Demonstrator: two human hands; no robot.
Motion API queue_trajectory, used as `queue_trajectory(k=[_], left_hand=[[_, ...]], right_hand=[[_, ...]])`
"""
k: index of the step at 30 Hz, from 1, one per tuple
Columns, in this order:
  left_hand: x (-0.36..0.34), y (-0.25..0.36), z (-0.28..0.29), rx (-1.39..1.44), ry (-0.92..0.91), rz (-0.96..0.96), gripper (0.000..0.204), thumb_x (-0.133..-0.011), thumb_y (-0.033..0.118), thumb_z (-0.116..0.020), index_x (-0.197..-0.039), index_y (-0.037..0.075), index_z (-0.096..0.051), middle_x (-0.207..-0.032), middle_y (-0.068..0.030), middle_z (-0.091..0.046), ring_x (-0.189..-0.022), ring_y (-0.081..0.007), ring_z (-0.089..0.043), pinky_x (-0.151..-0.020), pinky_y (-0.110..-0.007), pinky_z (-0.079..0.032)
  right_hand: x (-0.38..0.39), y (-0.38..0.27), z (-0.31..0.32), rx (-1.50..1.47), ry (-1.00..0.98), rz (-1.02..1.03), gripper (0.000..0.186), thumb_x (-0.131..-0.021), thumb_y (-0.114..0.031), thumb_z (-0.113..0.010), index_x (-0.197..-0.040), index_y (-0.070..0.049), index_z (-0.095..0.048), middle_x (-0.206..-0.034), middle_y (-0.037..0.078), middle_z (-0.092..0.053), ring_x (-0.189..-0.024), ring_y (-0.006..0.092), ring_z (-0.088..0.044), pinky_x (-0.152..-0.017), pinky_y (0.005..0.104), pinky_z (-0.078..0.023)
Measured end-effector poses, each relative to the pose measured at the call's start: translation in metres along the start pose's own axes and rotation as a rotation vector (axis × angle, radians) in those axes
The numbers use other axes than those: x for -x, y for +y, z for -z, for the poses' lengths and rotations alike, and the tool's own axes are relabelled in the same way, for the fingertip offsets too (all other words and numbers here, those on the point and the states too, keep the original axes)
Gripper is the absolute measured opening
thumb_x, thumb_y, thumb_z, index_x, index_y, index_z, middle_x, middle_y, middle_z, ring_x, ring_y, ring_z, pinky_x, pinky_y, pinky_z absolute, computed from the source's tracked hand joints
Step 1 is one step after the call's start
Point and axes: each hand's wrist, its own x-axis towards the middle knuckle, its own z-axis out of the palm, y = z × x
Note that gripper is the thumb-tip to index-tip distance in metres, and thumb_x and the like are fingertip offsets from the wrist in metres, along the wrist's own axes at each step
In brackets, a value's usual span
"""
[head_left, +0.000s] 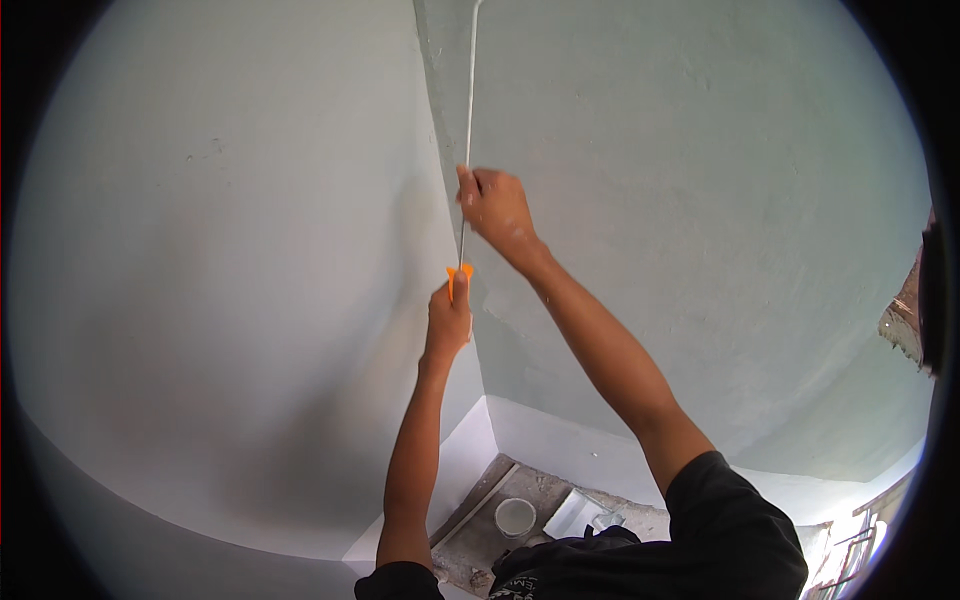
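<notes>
A paint roller with a long thin metal rod (472,95) and an orange handle (454,278) is held upright along the corner where two walls meet. My left hand (449,318) is closed round the orange handle, its thumb lying up along it. Higher up, my right hand (499,208) grips the rod and has pale paint specks on its skin. The rod bends at the top edge of the picture, and its roller head is out of view. Both arms are raised.
The left wall (230,270) is pale, the right wall (680,220) grey-green with a white band (560,425) low down. On the floor below stand a round white bucket (516,502) and a white tray (572,514). A rough broken edge (902,315) shows at far right.
</notes>
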Motion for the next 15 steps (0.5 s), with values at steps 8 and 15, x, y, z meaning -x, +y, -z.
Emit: queue_trajectory(k=[8, 15], left_hand=[[0.019, -0.010, -0.001, 0.066, -0.030, 0.037, 0.055, -0.102, 0.054, -0.037, -0.084, 0.003, -0.049, -0.051, 0.0024, -0.036, -0.035, -0.0093, -0.038, -0.035, -0.028, -0.034], [-0.014, 0.023, 0.004, 0.034, -0.022, 0.078, 0.059, -0.100, 0.059, -0.038, -0.080, 0.004, -0.046, -0.050, 0.0029, -0.034, -0.035, -0.0090, -0.038, -0.034, -0.028, -0.033]], right_hand=[[0.017, 0.004, -0.003, -0.021, 0.010, 0.001, 0.041, -0.096, -0.020, -0.054, -0.062, 0.004, -0.056, -0.056, 0.023, -0.053, -0.051, 0.0419, -0.050, -0.052, 0.0450, -0.042], [-0.020, -0.010, -0.001, 0.012, 0.109, 0.109, 0.044, -0.097, -0.022, -0.053, -0.062, 0.004, -0.057, -0.056, 0.023, -0.053, -0.050, 0.0416, -0.048, -0.052, 0.0452, -0.042]])
